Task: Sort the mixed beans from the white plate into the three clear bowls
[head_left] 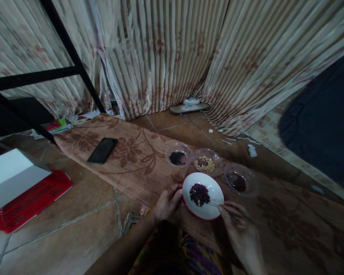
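Observation:
A white bowl with a red rim [215,187] sits on the brown patterned cloth in front of me. Inside it lies a heap of mixed dark red, black and a few pale beans [200,194]. My left hand [167,202] grips the bowl's left edge, thumb at the rim. In my right hand [237,221] is a pair of thin metal tweezers [213,204], the tips at the heap's right side. Beyond the bowl stand three clear plastic bowls: one with black beans [177,157], one with yellowish beans [205,164], one with dark red beans [237,182].
A black phone [102,151] lies on the cloth [140,172] at left. A red and white box [34,198] rests on the tiled floor. Farther back are a skateboard [189,107], striped curtains [157,49] and white scraps [252,150]. A black metal frame [83,72] stands left.

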Demonstrator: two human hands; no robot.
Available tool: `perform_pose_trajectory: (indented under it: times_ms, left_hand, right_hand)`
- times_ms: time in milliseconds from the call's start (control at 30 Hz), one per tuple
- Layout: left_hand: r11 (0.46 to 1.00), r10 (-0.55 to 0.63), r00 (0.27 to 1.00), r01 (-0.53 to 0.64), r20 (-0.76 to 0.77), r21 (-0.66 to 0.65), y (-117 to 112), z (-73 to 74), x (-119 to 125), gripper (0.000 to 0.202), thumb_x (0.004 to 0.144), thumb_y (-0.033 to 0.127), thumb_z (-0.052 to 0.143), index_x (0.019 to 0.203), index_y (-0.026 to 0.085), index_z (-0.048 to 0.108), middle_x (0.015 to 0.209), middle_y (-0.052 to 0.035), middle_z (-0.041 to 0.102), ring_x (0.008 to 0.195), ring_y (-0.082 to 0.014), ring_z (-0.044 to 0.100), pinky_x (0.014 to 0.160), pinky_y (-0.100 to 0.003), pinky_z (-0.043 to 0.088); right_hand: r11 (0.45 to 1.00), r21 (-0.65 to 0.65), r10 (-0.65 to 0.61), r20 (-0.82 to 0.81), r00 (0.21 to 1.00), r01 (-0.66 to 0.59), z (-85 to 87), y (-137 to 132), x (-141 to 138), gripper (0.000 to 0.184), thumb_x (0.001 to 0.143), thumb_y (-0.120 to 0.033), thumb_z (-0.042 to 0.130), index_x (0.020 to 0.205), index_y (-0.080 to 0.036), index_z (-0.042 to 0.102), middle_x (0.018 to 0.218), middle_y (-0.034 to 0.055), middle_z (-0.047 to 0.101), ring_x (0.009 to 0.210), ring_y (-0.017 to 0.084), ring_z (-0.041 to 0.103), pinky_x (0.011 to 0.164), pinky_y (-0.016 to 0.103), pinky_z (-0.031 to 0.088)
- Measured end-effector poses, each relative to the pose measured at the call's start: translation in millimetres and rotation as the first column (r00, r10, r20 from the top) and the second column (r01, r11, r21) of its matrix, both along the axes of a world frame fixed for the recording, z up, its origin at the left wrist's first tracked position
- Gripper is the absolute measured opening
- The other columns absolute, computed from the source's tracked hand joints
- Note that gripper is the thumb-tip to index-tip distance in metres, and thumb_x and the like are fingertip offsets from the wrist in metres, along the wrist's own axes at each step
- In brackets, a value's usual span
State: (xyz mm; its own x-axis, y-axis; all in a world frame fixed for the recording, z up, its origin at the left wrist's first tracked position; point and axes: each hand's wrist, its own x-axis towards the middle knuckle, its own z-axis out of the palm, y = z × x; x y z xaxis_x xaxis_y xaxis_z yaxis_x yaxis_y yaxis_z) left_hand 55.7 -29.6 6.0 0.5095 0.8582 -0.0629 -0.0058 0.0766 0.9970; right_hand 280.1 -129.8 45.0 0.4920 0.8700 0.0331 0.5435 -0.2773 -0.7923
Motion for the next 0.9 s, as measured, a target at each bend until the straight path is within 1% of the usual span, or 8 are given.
perform_pose_trajectory:
  times_ms: [100, 267, 400, 500, 633, 800, 900]
  left_hand:
    - [1.0, -0.007, 1.0, 0.007, 0.002, -0.004, -0.2, 1.9, -0.2, 0.047, 0.096, 0.052, 0.044, 0.117, 0.014, 0.062, 0.078, -0.0031, 0.065, 0.068, -0.0153, 0.06, 0.067, -0.026, 0.049]
    - [1.0, -0.005, 1.0, 0.005, 0.006, -0.015, -0.1, 2.5, 0.0, 0.046, 0.096, 0.052, 0.045, 0.118, 0.015, 0.061, 0.077, -0.0026, 0.065, 0.067, -0.0147, 0.059, 0.066, -0.026, 0.049]
    - [1.0, -0.003, 1.0, 0.003, 0.02, -0.025, -0.2, 0.8, 0.5, 0.047, 0.095, 0.052, 0.046, 0.12, 0.015, 0.06, 0.077, -0.0024, 0.065, 0.065, -0.0141, 0.059, 0.064, -0.025, 0.048]
    - [1.0, -0.001, 1.0, 0.002, 0.023, -0.027, -0.4, -0.2, 0.4, 0.048, 0.095, 0.053, 0.046, 0.12, 0.015, 0.061, 0.077, -0.0022, 0.065, 0.066, -0.0141, 0.059, 0.064, -0.025, 0.048]
    - [0.999, -0.002, 1.0, 0.003, 0.028, -0.034, -0.2, -0.5, 0.2, 0.048, 0.095, 0.052, 0.046, 0.12, 0.014, 0.061, 0.078, -0.0024, 0.064, 0.066, -0.0138, 0.059, 0.064, -0.025, 0.047]
    - [0.999, -0.008, 1.0, 0.008, 0.014, -0.05, 0.0, 0.9, -0.3, 0.047, 0.095, 0.053, 0.046, 0.119, 0.014, 0.061, 0.075, -0.0021, 0.064, 0.064, -0.0132, 0.058, 0.061, -0.023, 0.046]
    - [0.999, -0.005, 1.0, 0.005, 0.014, -0.052, -0.3, 0.7, -0.4, 0.048, 0.094, 0.053, 0.047, 0.119, 0.015, 0.061, 0.076, -0.0022, 0.064, 0.065, -0.0133, 0.058, 0.061, -0.023, 0.046]
  right_hand:
    - [1.0, 0.012, 0.0, 0.005, 1.0, 0.0, -2.0, 0.8, -1.8, 0.041, 0.077, -0.061, 0.063, 0.082, -0.022, 0.076, 0.111, 0.0089, 0.067, 0.104, 0.026, 0.063, 0.094, 0.041, 0.048]
    - [0.999, 0.023, 0.046, 0.024, 0.999, -0.047, -7.7, 0.9, -2.8, 0.037, 0.08, -0.057, 0.063, 0.087, -0.024, 0.076, 0.115, 0.0079, 0.066, 0.107, 0.026, 0.062, 0.093, 0.042, 0.049]
    - [0.995, 0.042, 0.089, 0.045, 0.995, -0.091, -10.4, 1.3, -3.1, 0.035, 0.081, -0.055, 0.062, 0.089, -0.024, 0.076, 0.115, 0.0075, 0.066, 0.107, 0.025, 0.061, 0.09, 0.04, 0.051]
    - [0.994, 0.057, 0.096, 0.032, 0.995, -0.097, -11.4, 2.1, -4.8, 0.034, 0.082, -0.055, 0.062, 0.09, -0.025, 0.076, 0.115, 0.0071, 0.065, 0.106, 0.024, 0.062, 0.089, 0.038, 0.053]
    - [0.991, 0.077, 0.113, 0.006, 0.994, -0.113, -13.9, 3.1, -5.9, 0.036, 0.082, -0.055, 0.062, 0.09, -0.024, 0.076, 0.114, 0.0082, 0.065, 0.103, 0.024, 0.063, 0.082, 0.036, 0.056]
    - [0.989, 0.076, 0.124, 0.048, 0.991, -0.127, -16.6, 3.0, -4.3, 0.035, 0.083, -0.054, 0.061, 0.091, -0.024, 0.076, 0.112, 0.0081, 0.066, 0.103, 0.024, 0.063, 0.089, 0.039, 0.053]
    - [0.988, 0.079, 0.124, 0.07, 0.99, -0.129, -16.2, 2.8, -4.7, 0.035, 0.083, -0.055, 0.06, 0.089, -0.024, 0.076, 0.112, 0.0077, 0.067, 0.102, 0.024, 0.063, 0.09, 0.04, 0.052]
